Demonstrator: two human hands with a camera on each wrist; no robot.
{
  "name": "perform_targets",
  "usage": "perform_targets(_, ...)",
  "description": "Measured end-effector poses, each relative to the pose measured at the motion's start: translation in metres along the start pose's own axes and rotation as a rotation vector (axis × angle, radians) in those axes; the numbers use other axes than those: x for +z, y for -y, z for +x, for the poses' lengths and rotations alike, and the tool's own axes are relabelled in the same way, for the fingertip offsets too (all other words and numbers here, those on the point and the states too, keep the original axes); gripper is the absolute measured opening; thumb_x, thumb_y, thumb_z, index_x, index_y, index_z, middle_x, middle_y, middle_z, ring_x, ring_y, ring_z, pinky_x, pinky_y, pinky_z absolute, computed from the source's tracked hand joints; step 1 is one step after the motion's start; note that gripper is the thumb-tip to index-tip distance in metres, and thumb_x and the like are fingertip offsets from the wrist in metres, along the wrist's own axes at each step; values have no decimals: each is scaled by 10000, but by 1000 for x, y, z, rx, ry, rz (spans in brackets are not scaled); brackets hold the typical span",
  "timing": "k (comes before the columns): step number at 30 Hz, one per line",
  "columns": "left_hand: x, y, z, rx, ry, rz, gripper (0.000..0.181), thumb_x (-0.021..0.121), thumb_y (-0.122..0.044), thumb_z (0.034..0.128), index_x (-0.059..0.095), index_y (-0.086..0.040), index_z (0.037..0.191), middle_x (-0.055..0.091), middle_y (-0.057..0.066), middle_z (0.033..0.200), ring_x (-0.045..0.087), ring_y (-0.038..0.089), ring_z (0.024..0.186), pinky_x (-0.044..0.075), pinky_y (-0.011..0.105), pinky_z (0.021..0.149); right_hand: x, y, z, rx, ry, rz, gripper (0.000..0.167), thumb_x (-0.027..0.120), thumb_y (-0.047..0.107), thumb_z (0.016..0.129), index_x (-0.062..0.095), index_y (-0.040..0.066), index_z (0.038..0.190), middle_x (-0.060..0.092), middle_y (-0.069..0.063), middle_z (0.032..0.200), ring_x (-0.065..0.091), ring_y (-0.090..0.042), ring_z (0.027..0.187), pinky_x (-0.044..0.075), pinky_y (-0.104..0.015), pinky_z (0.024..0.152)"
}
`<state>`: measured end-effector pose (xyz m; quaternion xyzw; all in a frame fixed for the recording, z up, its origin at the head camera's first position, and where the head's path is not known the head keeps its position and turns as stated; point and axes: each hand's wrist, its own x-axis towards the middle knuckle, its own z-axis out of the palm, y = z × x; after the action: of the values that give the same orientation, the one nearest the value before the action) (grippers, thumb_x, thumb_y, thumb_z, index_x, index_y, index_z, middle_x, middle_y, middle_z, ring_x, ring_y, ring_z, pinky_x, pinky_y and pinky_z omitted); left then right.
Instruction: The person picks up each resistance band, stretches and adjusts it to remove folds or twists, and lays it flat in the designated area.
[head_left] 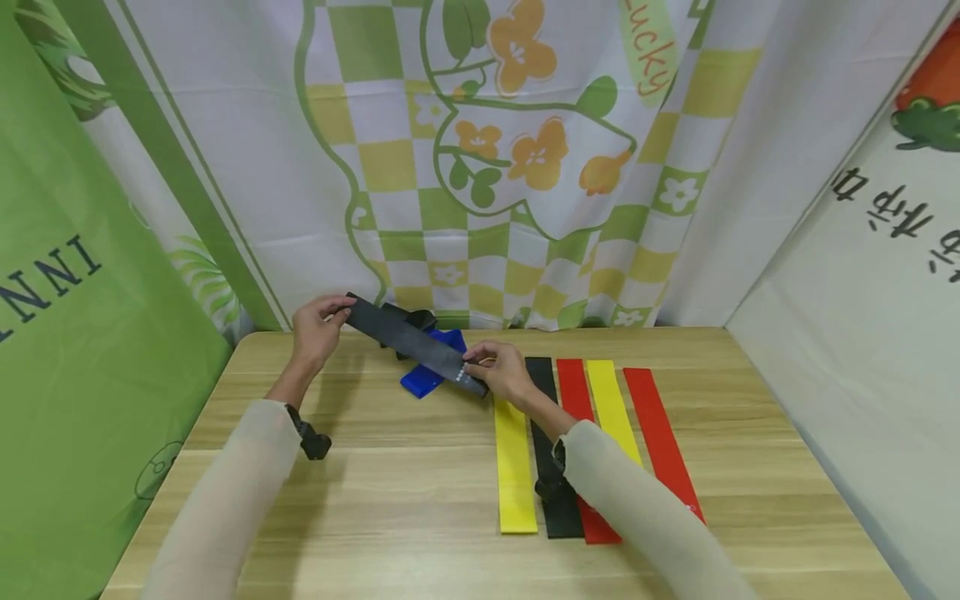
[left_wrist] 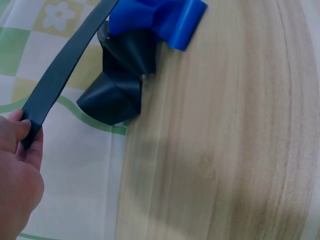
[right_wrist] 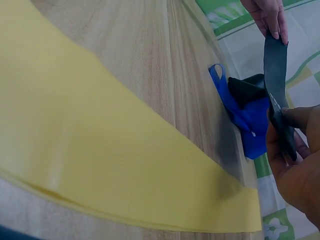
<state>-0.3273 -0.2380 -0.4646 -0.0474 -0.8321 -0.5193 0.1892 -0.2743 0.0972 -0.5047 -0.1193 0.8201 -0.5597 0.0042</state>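
A black band (head_left: pixel 408 340) is stretched in the air between both hands, slanting down to the right, with small white print near its right end. My left hand (head_left: pixel 318 332) pinches its upper left end; in the left wrist view thumb and fingers (left_wrist: pixel 20 165) hold that tip. Near the other end my right hand (head_left: pixel 504 372) pinches it, as the right wrist view shows at the band (right_wrist: pixel 276 75). Behind and below lie a crumpled blue band (head_left: pixel 422 381) and another crumpled black band (left_wrist: pixel 117 90) at the table's back edge.
Right of centre on the wooden table (head_left: pixel 390 500), flat bands lie side by side: yellow (head_left: pixel 514 475), black (head_left: pixel 562 512), red (head_left: pixel 573 387), yellow (head_left: pixel 613 412) and red (head_left: pixel 663 433). The right forearm passes over some of them. A patterned curtain (head_left: pixel 480 250) hangs behind the table.
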Motion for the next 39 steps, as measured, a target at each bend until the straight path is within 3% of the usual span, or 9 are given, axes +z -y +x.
perform_targets(9,1,-13,-1,-21,23,-53,191,671,-9,1024,789,11,1173,706,194,1285,671,340,1221,517,142,896,-10,9,-18,-47,180,21,124,781,9,946,786,38,1067,757,-99,1030,732,-176,884,619,-263,774)
perform_targets(16,13,-28,0,-50,109,-264,264,627,107,1002,702,132,1254,586,273,1390,631,411,1258,601,215,885,-10,19,-38,-25,320,34,154,784,1,937,765,14,1090,722,-115,959,696,-162,814,576,-222,730)
perform_targets(21,23,-33,-2,-68,149,-226,257,640,60,1018,726,79,1259,616,252,1392,631,385,1261,551,127,795,-10,25,-55,11,385,63,184,786,-25,922,759,12,1100,694,-86,905,672,-154,774,513,-201,643)
perform_targets(24,30,-34,-3,-114,174,-213,236,669,-6,1028,753,33,1245,655,214,1380,650,324,1235,523,115,784,-9,27,-66,34,412,75,193,799,-14,914,755,10,1100,684,-70,901,652,-154,765,509,-199,640)
perform_targets(27,38,-36,-6,-157,203,-214,223,684,-55,1033,768,3,1232,672,189,1381,654,300,1245,559,164,857,-9,28,-76,39,434,71,209,803,-5,915,746,9,1115,670,-64,894,644,-156,766,512,-206,657)
perform_targets(31,49,-41,-11,-158,241,-219,222,684,-53,1033,768,6,1230,673,198,1365,675,288,1202,598,332,956,-9,26,-88,28,448,45,247,820,-1,902,736,14,1135,661,-56,889,631,-153,769,534,-206,702)
perform_targets(33,54,-44,-14,-154,265,-236,228,675,-36,1034,761,18,1238,670,209,1355,697,262,1130,612,371,938,-8,25,-95,32,451,41,271,835,1,890,732,17,1141,663,-47,896,630,-147,762,551,-206,713)
perform_targets(39,68,-51,-23,-166,358,-246,244,673,-4,1023,763,-9,1250,675,181,1351,722,189,1027,640,323,830,-7,23,-115,106,461,84,296,833,-16,885,713,19,1154,655,-33,884,644,-144,742,566,-206,710)
